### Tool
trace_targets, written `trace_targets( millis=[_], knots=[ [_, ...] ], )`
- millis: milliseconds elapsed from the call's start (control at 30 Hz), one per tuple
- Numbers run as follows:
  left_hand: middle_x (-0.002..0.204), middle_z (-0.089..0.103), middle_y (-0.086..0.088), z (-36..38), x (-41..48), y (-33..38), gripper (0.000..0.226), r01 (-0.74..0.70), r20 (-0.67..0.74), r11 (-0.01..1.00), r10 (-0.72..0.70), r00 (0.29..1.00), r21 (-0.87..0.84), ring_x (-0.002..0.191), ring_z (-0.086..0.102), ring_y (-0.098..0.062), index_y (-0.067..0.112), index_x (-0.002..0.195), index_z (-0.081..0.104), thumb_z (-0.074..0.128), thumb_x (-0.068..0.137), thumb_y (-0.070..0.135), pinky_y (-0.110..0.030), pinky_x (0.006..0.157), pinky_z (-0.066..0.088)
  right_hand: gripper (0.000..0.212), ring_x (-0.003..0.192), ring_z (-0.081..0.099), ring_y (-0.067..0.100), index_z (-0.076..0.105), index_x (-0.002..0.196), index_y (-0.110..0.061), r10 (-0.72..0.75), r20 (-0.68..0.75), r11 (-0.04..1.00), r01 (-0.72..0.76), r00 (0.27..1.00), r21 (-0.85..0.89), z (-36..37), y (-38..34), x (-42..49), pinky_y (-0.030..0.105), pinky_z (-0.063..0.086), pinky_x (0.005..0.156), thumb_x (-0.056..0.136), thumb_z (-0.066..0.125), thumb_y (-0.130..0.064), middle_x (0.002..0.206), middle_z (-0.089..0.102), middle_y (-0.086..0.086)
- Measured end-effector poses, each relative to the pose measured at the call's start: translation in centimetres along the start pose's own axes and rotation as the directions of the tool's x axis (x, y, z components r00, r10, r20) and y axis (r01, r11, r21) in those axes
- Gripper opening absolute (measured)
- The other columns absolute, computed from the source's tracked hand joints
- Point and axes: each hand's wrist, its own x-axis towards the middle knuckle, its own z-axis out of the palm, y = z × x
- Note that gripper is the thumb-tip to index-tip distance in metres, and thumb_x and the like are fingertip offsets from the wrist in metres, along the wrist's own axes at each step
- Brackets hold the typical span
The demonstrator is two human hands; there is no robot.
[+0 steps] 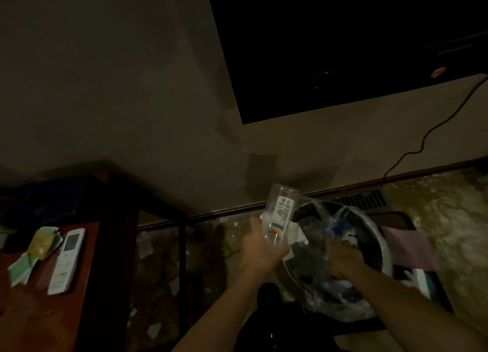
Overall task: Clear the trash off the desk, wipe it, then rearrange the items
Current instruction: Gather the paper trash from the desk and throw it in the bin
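Observation:
My left hand (260, 247) grips a clear plastic bottle (280, 214) with a white label, held with its base pointing up beside the round bin (380, 242) on the floor. A clear plastic liner (340, 296) holding trash lines the bin. My right hand (343, 256) reaches into the bin and holds the liner; its fingers are partly hidden in the plastic. At the left is the wooden desk (39, 317), with a white remote control (66, 260) and crumpled green and yellow wrappers (34, 254) lying on it.
A dark television (343, 48) hangs on the wall above, with a cable (433, 132) running down to the floor. A pink cloth (410, 247) lies right of the bin. Dark objects (39, 201) sit at the desk's back. Paper scraps litter the patterned floor (158, 272).

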Motion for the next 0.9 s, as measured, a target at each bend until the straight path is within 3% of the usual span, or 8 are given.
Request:
trace_targets(
  millis=[67,167,267,367,533,667,833,900],
  knots=[
    [0.111,0.060,0.005,0.1,0.3,-0.3,0.063,-0.006,0.004,1.000,0.006,1.000,0.012,0.092,0.064,-0.010,0.029,0.115,0.037,0.080,0.070,0.023,-0.019,0.064,0.056,0.087,0.138,0.026,0.034,-0.003,0.150,-0.009,0.022,-0.057,0.999,-0.020,0.998,0.029,1.1,0.1,0.4,0.041,0.030,0.111,0.091,0.059,-0.029,0.156,0.012,0.014],
    [0.112,0.061,0.003,0.0,0.5,0.0,0.065,-0.030,0.007,0.999,0.030,1.000,0.029,0.092,0.064,-0.010,0.024,0.120,0.038,0.080,0.071,0.025,-0.017,0.063,0.054,0.096,0.135,0.031,0.032,0.006,0.148,-0.012,0.051,-0.141,0.996,-0.040,0.989,0.080,1.8,0.1,0.1,0.040,0.032,0.109,0.081,0.066,-0.048,0.150,0.025,0.014],
    [0.111,0.061,0.003,-0.2,0.2,0.8,0.064,-0.058,0.021,0.997,0.057,0.998,0.046,0.092,0.064,-0.011,0.023,0.121,0.038,0.079,0.072,0.031,-0.028,0.071,0.059,0.112,0.140,0.019,0.036,0.001,0.149,-0.012,0.021,-0.087,0.994,-0.011,0.996,0.113,0.8,0.3,-1.0,0.044,0.026,0.111,0.074,0.067,-0.060,0.153,0.015,0.017],
    [0.114,0.059,0.003,-0.6,-0.5,2.1,0.064,-0.114,0.096,0.989,0.105,0.990,0.091,0.093,0.063,-0.010,0.024,0.123,0.037,0.078,0.074,0.030,-0.029,0.074,0.059,0.113,0.143,0.006,0.039,0.001,0.151,-0.014,-0.035,-0.072,0.986,0.046,0.997,0.159,-0.9,1.3,-2.5,0.048,0.021,0.113,0.073,0.073,-0.052,0.156,0.004,0.016],
    [0.118,0.057,-0.001,1.1,-0.7,5.0,0.080,-0.219,0.232,0.941,0.160,0.960,0.257,0.101,0.060,-0.017,0.022,0.128,0.032,0.081,0.068,0.040,-0.031,0.081,0.056,0.081,0.137,0.026,0.032,0.026,0.145,-0.011,-0.032,-0.199,0.914,0.110,0.979,0.391,-1.8,3.0,-5.5,0.035,0.029,0.111,0.082,0.064,-0.044,0.149,0.025,0.014],
    [0.133,0.049,-0.009,4.5,-0.4,5.8,0.103,-0.159,0.261,0.936,0.076,0.962,0.315,0.119,0.052,-0.027,0.015,0.142,0.024,0.078,0.063,0.052,-0.040,0.097,0.048,0.065,0.131,0.037,0.029,0.033,0.139,-0.010,0.049,-0.238,0.830,0.093,0.970,0.550,-1.0,4.0,-7.2,0.030,0.034,0.105,0.085,0.063,-0.030,0.141,0.036,0.013],
    [0.147,0.032,-0.013,7.4,0.8,4.2,0.097,-0.378,0.476,0.688,0.055,0.878,0.619,0.135,0.033,-0.036,0.018,0.146,0.015,0.069,0.075,0.055,-0.050,0.107,0.036,0.059,0.128,0.041,0.026,0.032,0.138,-0.006,0.188,-0.253,0.641,0.077,0.949,0.764,0.7,4.9,-7.3,0.032,0.036,0.106,0.085,0.057,-0.001,0.137,0.041,0.012],
    [0.148,0.030,-0.012,8.1,1.9,4.1,0.096,-0.417,0.497,0.611,0.043,0.867,0.673,0.137,0.028,-0.037,0.019,0.146,0.015,0.074,0.076,0.047,-0.049,0.109,0.034,0.064,0.128,0.042,0.025,0.034,0.138,-0.009,0.257,-0.268,0.582,0.073,0.928,0.810,1.6,4.9,-6.1,0.036,0.037,0.108,0.080,0.060,-0.002,0.136,0.044,0.009]
  ],
)
